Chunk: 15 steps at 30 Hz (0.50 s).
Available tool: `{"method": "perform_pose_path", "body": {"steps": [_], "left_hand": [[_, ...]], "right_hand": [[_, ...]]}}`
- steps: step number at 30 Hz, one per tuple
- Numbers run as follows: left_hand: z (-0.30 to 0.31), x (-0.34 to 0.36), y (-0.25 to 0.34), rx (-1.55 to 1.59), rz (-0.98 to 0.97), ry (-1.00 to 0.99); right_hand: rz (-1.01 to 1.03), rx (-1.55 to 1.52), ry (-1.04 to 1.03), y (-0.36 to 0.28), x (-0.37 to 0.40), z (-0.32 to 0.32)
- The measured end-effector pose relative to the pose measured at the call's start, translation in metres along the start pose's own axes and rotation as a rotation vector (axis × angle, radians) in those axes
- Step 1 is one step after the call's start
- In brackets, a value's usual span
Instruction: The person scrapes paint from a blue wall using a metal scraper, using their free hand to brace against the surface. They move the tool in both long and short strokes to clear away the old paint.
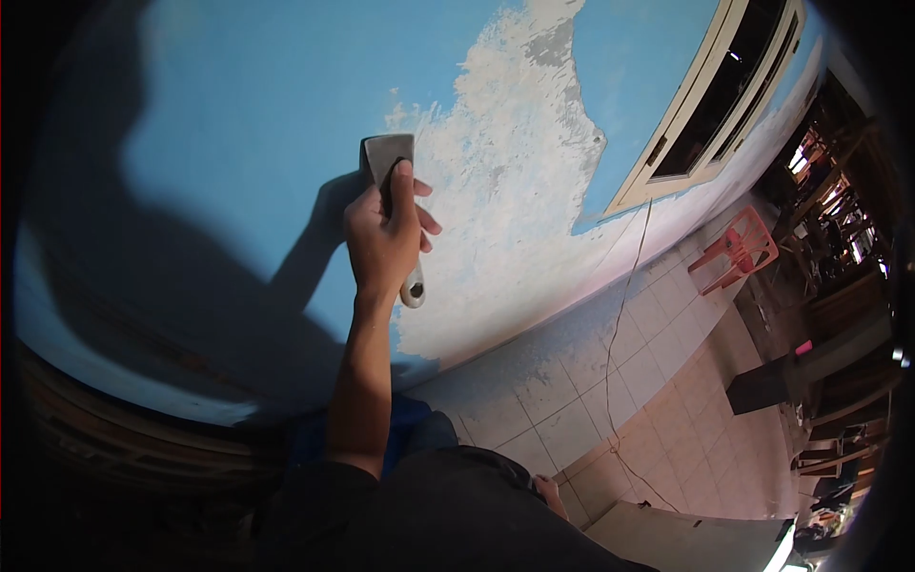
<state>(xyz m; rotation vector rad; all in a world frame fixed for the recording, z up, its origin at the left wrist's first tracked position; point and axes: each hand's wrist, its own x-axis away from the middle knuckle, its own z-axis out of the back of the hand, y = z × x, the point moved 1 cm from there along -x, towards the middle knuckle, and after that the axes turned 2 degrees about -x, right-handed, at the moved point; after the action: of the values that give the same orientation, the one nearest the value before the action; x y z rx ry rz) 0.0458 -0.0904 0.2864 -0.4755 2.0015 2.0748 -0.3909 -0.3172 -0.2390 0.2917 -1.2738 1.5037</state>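
My left hand (386, 229) is closed around a scraper (390, 150) with a wide, flat grey blade and a pale handle whose end sticks out below the palm. My thumb presses along the blade's base. The blade lies at the blue painted wall (276, 86), by the left edge of a rough patch of bare whitish plaster (505, 181). Low in the view, beside the dark shirt, my right hand (548, 496) shows only in part; its fingers are too small and hidden to read, and nothing held is visible.
A cream-framed window (658, 143) is set in the wall at upper right. A thin cable (610, 381) runs down across the tiled floor (572, 419). A red plastic chair (739, 250) stands at right, with dark wooden furniture beyond. A pale flat panel (681, 539) lies at bottom right.
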Motion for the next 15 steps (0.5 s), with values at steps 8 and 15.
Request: {"method": "perform_pose_path", "body": {"steps": [8, 15], "left_hand": [[0.004, -0.012, 0.021, -0.029, -0.028, -0.087], [0.017, -0.007, 0.009, -0.121, -0.042, -0.098]], "right_hand": [[0.104, 0.268, -0.067, 0.042, -0.045, -0.009], [-0.011, 0.034, -0.035, -0.019, -0.005, -0.014]]}}
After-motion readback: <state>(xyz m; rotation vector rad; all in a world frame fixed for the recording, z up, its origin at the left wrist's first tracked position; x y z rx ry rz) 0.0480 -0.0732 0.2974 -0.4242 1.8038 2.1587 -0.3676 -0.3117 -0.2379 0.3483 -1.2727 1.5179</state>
